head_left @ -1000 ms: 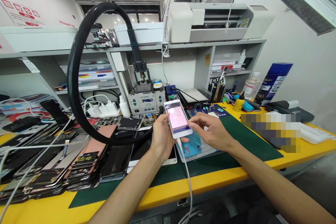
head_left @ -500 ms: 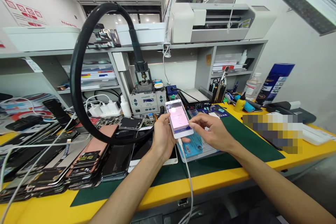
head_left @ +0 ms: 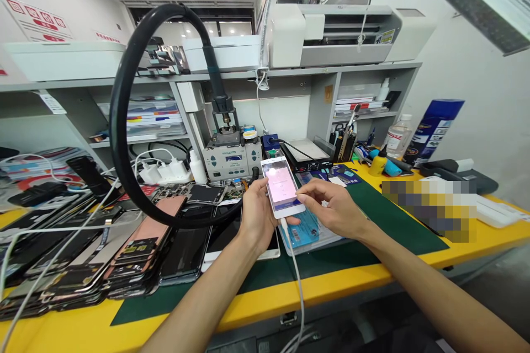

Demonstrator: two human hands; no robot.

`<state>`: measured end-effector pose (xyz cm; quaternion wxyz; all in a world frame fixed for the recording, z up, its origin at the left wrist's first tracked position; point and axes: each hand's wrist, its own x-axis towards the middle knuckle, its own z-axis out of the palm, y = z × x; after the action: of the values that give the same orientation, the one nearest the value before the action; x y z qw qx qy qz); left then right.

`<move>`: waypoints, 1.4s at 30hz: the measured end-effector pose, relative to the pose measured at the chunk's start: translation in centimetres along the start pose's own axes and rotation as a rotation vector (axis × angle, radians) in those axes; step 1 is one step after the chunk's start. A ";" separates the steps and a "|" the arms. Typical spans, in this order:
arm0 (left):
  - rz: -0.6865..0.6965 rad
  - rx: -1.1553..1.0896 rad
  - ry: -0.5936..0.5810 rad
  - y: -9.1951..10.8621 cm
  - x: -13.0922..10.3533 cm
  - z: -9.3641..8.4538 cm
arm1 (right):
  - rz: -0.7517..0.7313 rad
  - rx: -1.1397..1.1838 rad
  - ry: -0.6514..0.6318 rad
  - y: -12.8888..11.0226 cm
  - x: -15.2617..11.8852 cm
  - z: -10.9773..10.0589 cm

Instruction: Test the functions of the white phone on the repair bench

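A white smartphone (head_left: 282, 187) with a lit pinkish screen lies tilted in my left hand (head_left: 257, 216), whose fingers wrap behind it. The thumb rests along the phone's left edge. A white charging cable (head_left: 295, 265) is plugged into the bottom end of the phone and hangs past the table edge. My right hand (head_left: 331, 205) is at the phone's lower right, thumb and index finger drawn together at the screen's edge. I see nothing held in it. Under the hands lies a blue-and-clear package (head_left: 304, 229) on a green mat (head_left: 383, 231).
Stacked phone parts (head_left: 136, 253) fill the left side. A thick black hose (head_left: 118, 105) loops up from a rework station (head_left: 234, 159). At the right stand a yellow bottle (head_left: 378, 164), a clear bottle (head_left: 399, 137) and a blue spray can (head_left: 434, 132). The yellow table edge (head_left: 351, 281) runs in front.
My right fingertips have shifted slightly left on the screen's lower edge. The left hand and the phone stay in place.
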<state>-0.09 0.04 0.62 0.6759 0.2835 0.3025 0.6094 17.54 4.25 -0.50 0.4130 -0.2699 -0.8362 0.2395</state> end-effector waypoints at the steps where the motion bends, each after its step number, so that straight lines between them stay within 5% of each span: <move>1: -0.001 -0.001 0.003 0.0 0.0 0.0 | 0.000 -0.002 -0.003 0.0 0.0 0.0; 35: 0.010 0.184 0.116 -0.8 0.8 -0.5 | 0.060 0.186 0.088 0.0 -0.1 0.2; 42: -0.017 0.091 0.056 -0.3 0.4 -0.1 | 0.114 0.238 0.087 -0.2 0.1 0.4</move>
<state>0.02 0.40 0.27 0.6589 0.2940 0.3511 0.5968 17.15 4.05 -0.51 0.4636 -0.2758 -0.7666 0.3483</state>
